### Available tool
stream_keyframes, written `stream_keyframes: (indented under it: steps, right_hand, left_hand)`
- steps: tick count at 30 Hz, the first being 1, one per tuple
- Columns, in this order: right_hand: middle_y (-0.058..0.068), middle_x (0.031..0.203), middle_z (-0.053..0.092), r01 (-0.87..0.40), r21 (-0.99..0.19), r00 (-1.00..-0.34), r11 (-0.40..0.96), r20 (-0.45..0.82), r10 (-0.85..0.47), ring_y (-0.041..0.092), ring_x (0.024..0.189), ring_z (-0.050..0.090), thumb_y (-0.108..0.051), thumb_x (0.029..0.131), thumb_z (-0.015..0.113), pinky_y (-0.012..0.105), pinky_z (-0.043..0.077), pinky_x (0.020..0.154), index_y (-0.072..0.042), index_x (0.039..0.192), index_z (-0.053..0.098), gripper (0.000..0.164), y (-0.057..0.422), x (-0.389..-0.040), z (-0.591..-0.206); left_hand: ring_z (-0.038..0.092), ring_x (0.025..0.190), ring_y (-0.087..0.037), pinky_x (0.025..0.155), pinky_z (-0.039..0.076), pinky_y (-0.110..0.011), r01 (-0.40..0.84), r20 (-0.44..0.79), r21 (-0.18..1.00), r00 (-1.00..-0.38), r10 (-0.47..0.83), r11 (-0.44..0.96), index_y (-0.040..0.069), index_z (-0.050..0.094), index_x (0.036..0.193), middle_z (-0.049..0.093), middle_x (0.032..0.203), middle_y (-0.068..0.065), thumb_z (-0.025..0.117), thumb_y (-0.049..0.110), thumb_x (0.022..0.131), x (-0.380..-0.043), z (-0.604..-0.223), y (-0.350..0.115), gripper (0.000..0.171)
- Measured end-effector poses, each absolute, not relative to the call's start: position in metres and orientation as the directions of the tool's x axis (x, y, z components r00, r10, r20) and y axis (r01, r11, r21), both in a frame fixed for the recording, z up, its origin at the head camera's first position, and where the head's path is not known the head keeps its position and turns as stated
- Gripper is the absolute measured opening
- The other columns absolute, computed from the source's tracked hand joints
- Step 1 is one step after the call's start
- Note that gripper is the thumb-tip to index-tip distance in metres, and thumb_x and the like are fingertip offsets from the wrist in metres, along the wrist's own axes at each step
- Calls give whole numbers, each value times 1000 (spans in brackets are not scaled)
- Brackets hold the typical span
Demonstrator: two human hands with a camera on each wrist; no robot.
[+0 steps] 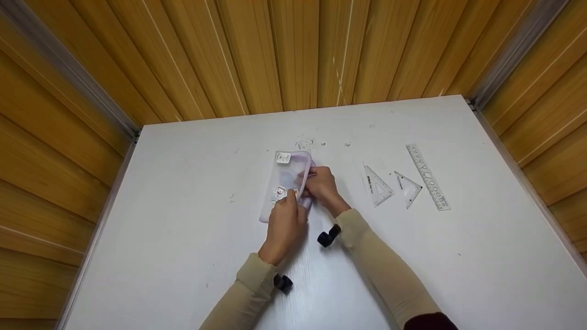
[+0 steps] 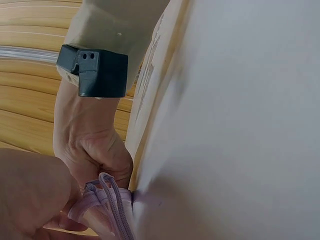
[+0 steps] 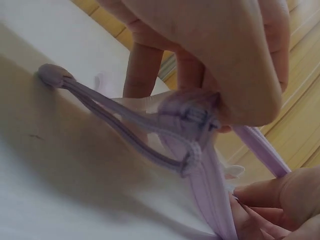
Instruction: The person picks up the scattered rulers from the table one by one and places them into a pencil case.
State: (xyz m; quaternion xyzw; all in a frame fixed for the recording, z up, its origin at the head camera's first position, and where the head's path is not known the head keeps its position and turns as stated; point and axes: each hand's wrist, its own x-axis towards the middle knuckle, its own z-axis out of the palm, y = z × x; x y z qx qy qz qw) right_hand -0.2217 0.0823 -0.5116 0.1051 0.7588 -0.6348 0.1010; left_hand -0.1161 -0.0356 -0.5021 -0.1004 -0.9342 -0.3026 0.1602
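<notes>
While I supervise remotely, the left hand (image 1: 286, 220) pinches the translucent rectangular pouch (image 1: 280, 173) on the flat white tabletop (image 1: 183, 183); the right hand's (image 1: 322, 185) curled fingers grip its lilac fabric edge (image 1: 308, 166). I judge working this edge the current step, next requiring steady tension.

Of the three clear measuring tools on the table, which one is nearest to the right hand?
The leftmost triangle in the head view. The other triangle lies between it and the straight ruler, so both are farther from the right hand.

Pouch (image 1: 285, 176) left, triangles (image 1: 377, 184) right (ruler (image 1: 428, 178) rightmost)
</notes>
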Motion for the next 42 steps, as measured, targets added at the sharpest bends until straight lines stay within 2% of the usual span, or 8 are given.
stream_keyframes:
  steps: [9, 13, 20, 27, 38, 42]
  right_hand:
    - [8, 78, 69, 245, -943, -969, 227, -242, 39, 11, 56, 60, 0, 86, 72, 22, 48, 51, 3, 97, 77, 12, 83, -218, -506]
    - [9, 80, 73, 239, -935, -971, 262, -233, 53, 11, 60, 63, -4, 87, 74, 22, 51, 54, 1, 96, 78, 11, 84, -217, -503]
    - [12, 87, 77, 209, -934, -978, 291, -199, 64, 13, 68, 70, -5, 85, 75, 24, 56, 61, -1, 96, 79, 12, 84, -216, -500]
    - [10, 88, 77, 206, -911, -978, 357, -204, 46, 14, 70, 70, -4, 85, 74, 22, 53, 59, -3, 97, 80, 13, 86, -216, -500]
    - [14, 96, 77, 217, -938, -975, 272, -220, 21, 14, 74, 72, -3, 85, 75, 25, 57, 66, 2, 110, 76, 25, 96, -216, -501]
    - [17, 97, 76, 217, -949, -975, 229, -224, -2, 17, 74, 74, -1, 86, 75, 27, 58, 67, 5, 112, 74, 27, 101, -216, -501]
  left_hand:
    - [61, 63, -27, 52, 49, -45, 284, 356, 555, -931, 85, 782, 0, 53, 100, 60, 73, -13, 59, 5, 89, -116, -502, -36, 13]
    - [62, 63, -28, 53, 49, -46, 286, 359, 560, -930, 84, 778, 0, 53, 99, 60, 73, -13, 59, 4, 88, -116, -502, -35, 13]
    - [57, 60, -22, 51, 48, -42, 311, 386, 558, -918, 91, 769, 0, 52, 95, 59, 69, -12, 59, 2, 87, -118, -502, -36, 11]
    - [59, 57, -26, 50, 49, -45, 328, 432, 529, -898, 85, 782, 0, 50, 91, 57, 66, -13, 59, 3, 86, -118, -503, -35, 11]
    - [62, 58, -30, 51, 49, -48, 302, 421, 551, -906, 54, 778, 0, 50, 92, 60, 68, -15, 60, 3, 86, -116, -504, -34, 11]
    - [63, 59, -32, 51, 49, -48, 301, 423, 545, -905, 53, 783, 0, 51, 92, 60, 68, -16, 61, 2, 86, -116, -504, -32, 12]
